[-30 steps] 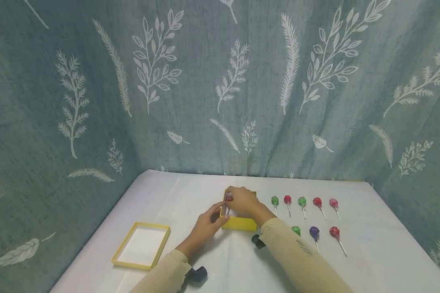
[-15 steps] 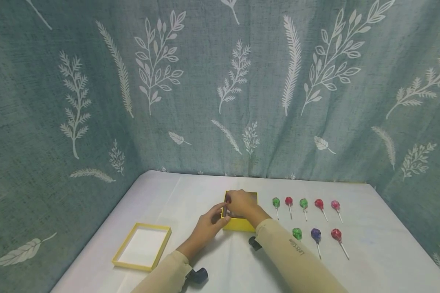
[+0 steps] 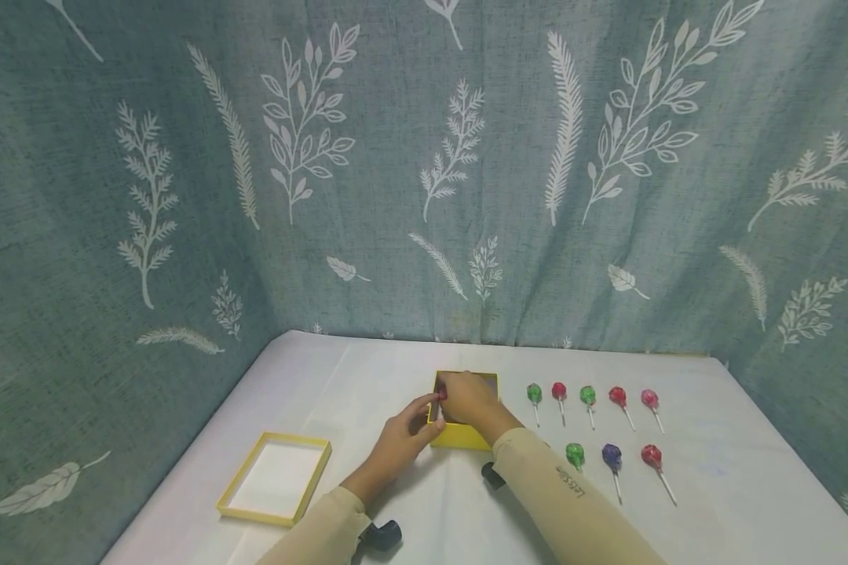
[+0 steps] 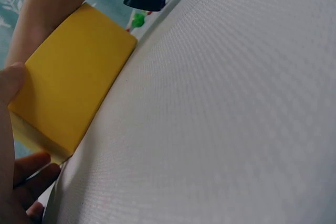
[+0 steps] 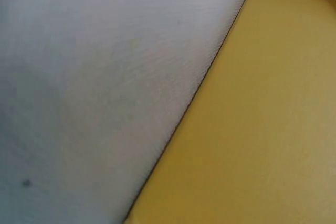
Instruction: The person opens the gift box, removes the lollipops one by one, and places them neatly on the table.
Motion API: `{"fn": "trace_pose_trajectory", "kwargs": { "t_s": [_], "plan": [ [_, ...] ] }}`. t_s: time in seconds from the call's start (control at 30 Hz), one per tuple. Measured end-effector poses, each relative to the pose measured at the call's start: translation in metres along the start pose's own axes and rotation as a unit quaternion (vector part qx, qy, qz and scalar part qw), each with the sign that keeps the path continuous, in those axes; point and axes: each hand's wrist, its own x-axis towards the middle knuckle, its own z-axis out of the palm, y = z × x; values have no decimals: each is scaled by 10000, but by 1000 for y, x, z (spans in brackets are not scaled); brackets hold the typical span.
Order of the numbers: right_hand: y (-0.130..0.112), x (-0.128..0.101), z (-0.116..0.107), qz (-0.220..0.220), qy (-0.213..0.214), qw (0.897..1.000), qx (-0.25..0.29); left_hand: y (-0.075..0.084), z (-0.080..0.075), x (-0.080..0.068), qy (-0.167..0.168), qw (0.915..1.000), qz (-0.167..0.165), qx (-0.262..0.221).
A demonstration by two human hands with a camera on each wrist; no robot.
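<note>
Landmark: the small yellow cardboard box [image 3: 462,434] standing open on the white tablecloth [image 3: 714,486]; every place below is told from it.
Lollipop in hand: a red-headed lollipop [image 3: 441,395] on a white stick sits at the box's left wall, its head just above the rim, its stick pointing down into the box, so its long axis is close to upright.
My right hand [image 3: 469,398]: it is over the box's opening, fingers curled round the lollipop's head. It is the nearer hand; the lollipop lies directly under its fingertips.
My left hand [image 3: 403,434]: it is at the box's left front corner, thumb and fingers pinching that wall; the left wrist view shows my thumb [image 4: 10,80] against the yellow side.
Hands together or apart: nearly meeting at the box's left wall.
Loose lollipops: a row of five to the right of the box and three more nearer me, well apart from both hands.
Lid: the shallow yellow lid [image 3: 275,477] lies to the left of the box, nearer me, untouched.
Change: a second ago the lollipop stood clear above the rim; now it has sunk lower and my right hand has come down with it.
</note>
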Motion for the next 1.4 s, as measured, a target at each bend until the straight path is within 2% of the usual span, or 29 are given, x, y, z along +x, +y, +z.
{"fn": "trace_pose_trajectory", "kwargs": {
  "t_s": [0.23, 0.53, 0.7, 0.93, 1.4],
  "plan": [
    [1, -2, 1, -119, 113, 9998, 107, 3, 0, -1, 43, 10000, 81, 3],
    [2, -5, 0, -95, -44, 9999, -96, -1, 1, -1, 26, 10000, 89, -3],
    [3, -8, -7, -202, 18, 9996, -183, 1, -1, -2, 28, 10000, 14, -77],
    [6, -12, -18, -56, 1, 10000, 3, 1, -1, -1, -11, 10000, 11, -17],
    [15, -18, -23, -173, 133, 9992, 327, 2, 0, 1, 2, 10000, 14, 14]
  ]
}}
